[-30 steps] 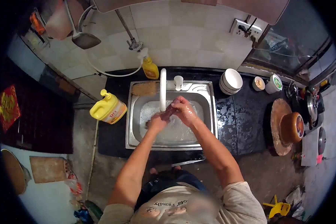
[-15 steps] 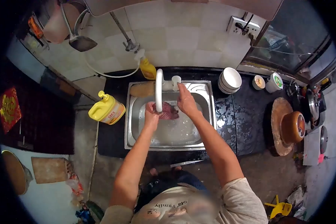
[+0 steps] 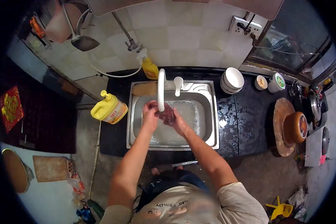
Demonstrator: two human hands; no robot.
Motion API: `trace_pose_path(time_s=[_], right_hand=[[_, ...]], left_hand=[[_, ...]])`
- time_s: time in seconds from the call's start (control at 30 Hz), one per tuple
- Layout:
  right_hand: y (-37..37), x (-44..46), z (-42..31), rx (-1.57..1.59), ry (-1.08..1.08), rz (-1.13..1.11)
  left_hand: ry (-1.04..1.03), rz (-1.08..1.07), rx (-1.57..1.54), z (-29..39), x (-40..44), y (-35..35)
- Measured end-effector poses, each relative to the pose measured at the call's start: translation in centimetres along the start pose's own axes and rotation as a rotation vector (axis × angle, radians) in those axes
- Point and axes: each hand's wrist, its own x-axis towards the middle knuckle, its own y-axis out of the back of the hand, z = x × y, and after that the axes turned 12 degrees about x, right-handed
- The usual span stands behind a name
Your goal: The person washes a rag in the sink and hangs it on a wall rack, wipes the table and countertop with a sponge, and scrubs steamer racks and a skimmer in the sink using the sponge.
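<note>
A wet dark red checked cloth is bunched between my two hands, under the white faucet spout. My left hand grips its left end, fingers closed round the fabric. My right hand holds the right side, its fingers partly hidden by the cloth. Both hands are over the steel sink, which has cloudy water in its basin. Right of the spout stands the white faucet handle, touched by neither hand.
A yellow pump jug stands left of the sink, and a yellow bottle behind it. Stacked white bowls, a small cup and a round wooden board are on the right counter. A spatula hangs upper left.
My right hand has left the faucet handle and come down onto the cloth. The handle now points toward me. My left hand still holds the cloth, which is more bunched.
</note>
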Motion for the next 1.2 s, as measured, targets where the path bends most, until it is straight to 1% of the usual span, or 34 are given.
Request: trace_pose_path(time_s=[0.03,0.07,0.1,0.17,0.2,0.3,0.33,0.43,0.53,0.63,0.73,0.8,0.83,0.93,1.03,1.13,1.2], right_hand=[[-1.6,-0.9,-0.4,0.084,-0.015,-0.027],[-4.7,-2.6,-1.4,0.168,-0.03,-0.053],[-6.4,-3.6,-1.9,0.252,-0.045,-0.079],[-5.9,-3.4,-1.4,0.137,-0.08,-0.011],[-5.3,-3.4,-1.2,0.076,-0.101,0.022],[-3.4,-3.7,-1.9,-0.126,-0.2,0.104],[-5.7,-5.1,-3.5,-0.151,-0.228,0.038],[-5.6,-4.5,-3.6,-0.302,-0.299,0.01],[-7.6,-4.3,-3.6,-0.542,-0.386,-0.107],[-9.9,-4.3,-4.3,-0.668,-0.313,-0.166],[-11.4,-4.4,-4.2,-0.982,-0.188,-0.198],[-8.5,-2.8,-2.1,-1.085,-0.03,-0.212],[-8.2,-2.7,-1.5,-1.134,0.051,-0.219],[-9.1,-2.8,-2.1,-1.486,-0.053,-0.167],[-7.5,-2.0,-0.7,-1.653,0.3,-0.259],[-6.6,-2.2,-0.3,-1.608,0.345,-0.134],[-6.5,-3.3,-0.3,-1.598,0.429,0.013]], left_hand=[[-0.058,0.058,0.091,-0.5,-0.6,-1.0],[-0.116,0.116,0.182,-0.7,-1.3,-1.4],[-0.075,-0.018,0.236,-0.2,-2.3,-1.2],[0.008,-0.286,0.34,1.3,-4.4,-0.8],[0.044,-0.401,0.308,0.8,-4.4,-0.2],[-0.223,-0.29,0.707,-0.1,-6.3,1.8],[-0.368,-0.226,0.915,0.4,-7.0,2.1],[-0.723,-0.177,1.572,2.8,-8.3,1.6],[-1.106,-0.227,1.695,3.3,-7.4,0.9],[-1.05,-0.254,1.688,2.7,-5.9,1.4],[-1.092,-0.164,1.812,2.4,-5.3,1.5],[-1.093,-0.131,1.813,2.1,-5.3,1.5],[-1.094,-0.114,1.813,1.9,-5.4,1.5],[-1.007,-0.124,1.928,1.4,-5.1,1.5],[-0.831,-0.154,1.916,0.8,-4.7,1.5],[-0.69,-0.214,1.957,0.9,-4.7,1.2],[-0.629,-0.215,1.753,1.2,-5.4,1.2]])
